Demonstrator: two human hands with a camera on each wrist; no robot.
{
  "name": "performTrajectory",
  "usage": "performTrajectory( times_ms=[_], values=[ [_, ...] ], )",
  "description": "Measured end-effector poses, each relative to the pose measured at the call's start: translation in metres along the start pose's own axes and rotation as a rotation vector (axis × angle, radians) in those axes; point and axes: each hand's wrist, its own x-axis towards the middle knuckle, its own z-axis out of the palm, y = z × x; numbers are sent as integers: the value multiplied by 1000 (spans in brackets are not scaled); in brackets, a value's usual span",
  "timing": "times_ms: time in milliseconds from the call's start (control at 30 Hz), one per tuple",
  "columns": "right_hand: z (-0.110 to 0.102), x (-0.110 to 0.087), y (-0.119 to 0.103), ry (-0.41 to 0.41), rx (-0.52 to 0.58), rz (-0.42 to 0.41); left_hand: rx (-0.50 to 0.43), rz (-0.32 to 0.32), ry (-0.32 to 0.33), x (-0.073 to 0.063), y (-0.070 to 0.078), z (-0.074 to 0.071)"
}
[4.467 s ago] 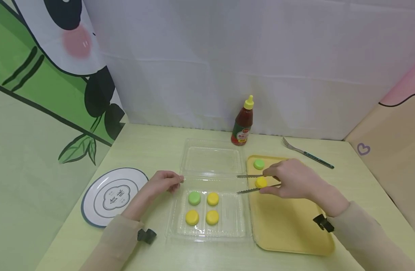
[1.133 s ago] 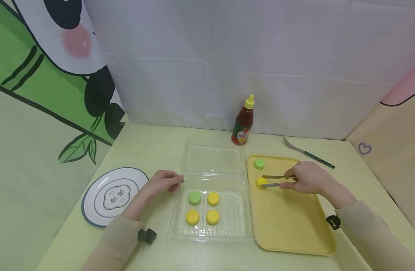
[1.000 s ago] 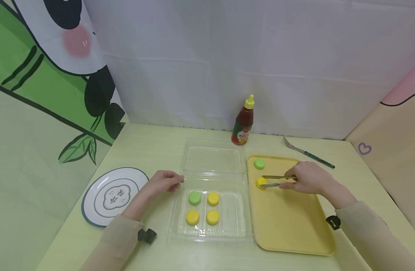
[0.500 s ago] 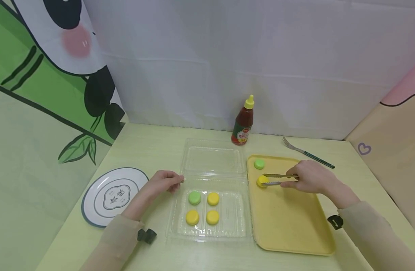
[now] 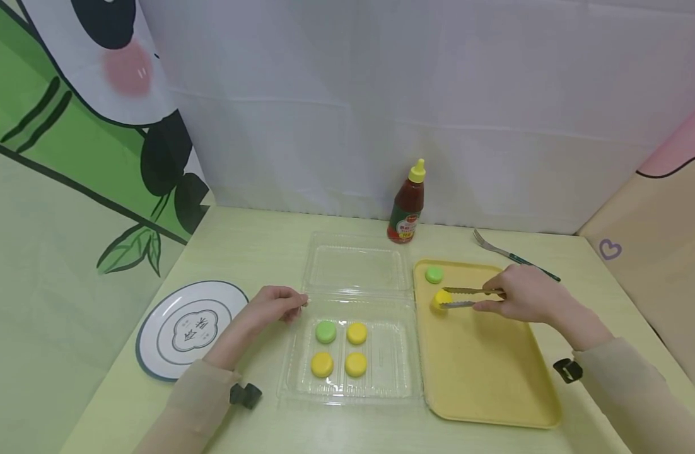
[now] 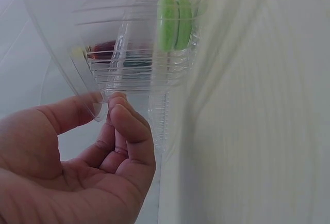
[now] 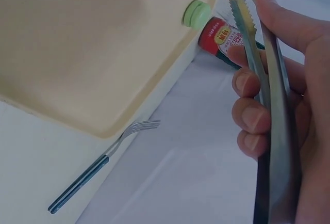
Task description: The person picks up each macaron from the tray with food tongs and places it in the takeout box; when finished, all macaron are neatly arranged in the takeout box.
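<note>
My right hand grips metal tongs with serrated tips. Between those tips sits a yellow macaron, tilted, over the back left of the yellow tray. Whether it is off the tray is hard to tell. Behind it lies a green macaron. With thumb and fingertips, my left hand pinches the left edge of a clear hinged plastic box, whose lid lies open toward the back. Inside the box are a green macaron and yellow macarons in two columns; its right column holds none.
On the left is a white plate with a blue rim. A red sauce bottle with a yellow cap stands at the back, near the cloth wall. Beyond the tray lies a fork with a dark green handle.
The tongs have moved right from spread around the yellow macaron and narrowed on it. During the last second the macaron has shifted slightly back and right and tilted. My left hand keeps its place.
</note>
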Motion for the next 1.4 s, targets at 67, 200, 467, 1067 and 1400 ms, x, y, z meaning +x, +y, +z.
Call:
performTrajectory(
  times_ms=[67,200,467,1067,1400],
  values=[
    [-3,-1,-1,10,-8,-6,0,-2,1,0,0,0],
    [-7,-2,-3,16,-24,-10,1,-5,5,0,0,0],
    [-13,-2,-8,66,-44,-51,-6,-2,1,-2,2,0],
    [-31,6,-35,83,-48,-106,-21,17,-15,-2,1,-1],
    [-31,11,-47,115,-42,-180,5,22,-8,-4,5,0]
  ],
)
